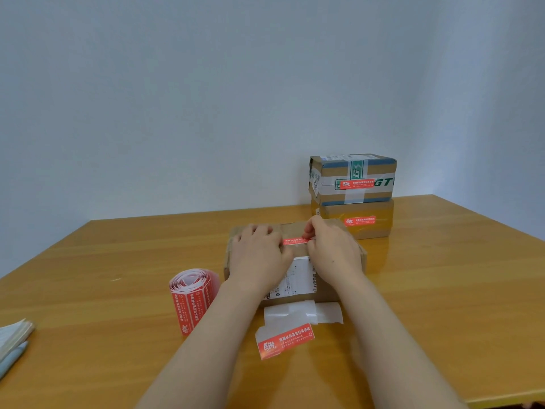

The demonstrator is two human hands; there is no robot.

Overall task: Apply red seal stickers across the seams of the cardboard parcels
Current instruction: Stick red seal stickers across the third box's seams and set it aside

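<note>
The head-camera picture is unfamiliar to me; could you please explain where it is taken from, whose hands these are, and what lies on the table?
There is no machine here. A person wears one wide-angle camera on the head, looking forward and down, so the two bare arms are the wearer's own. The left hand rests flat on a cardboard parcel, holding down one end of a red seal sticker. The right hand seems to pinch its other end. On the wooden table also lie a roll of red stickers, a loose sticker on its backing, and white backing scraps. Behind, an upper parcel sits on a lower parcel, each bearing a red sticker. A notebook and pen show at the left edge.
</note>
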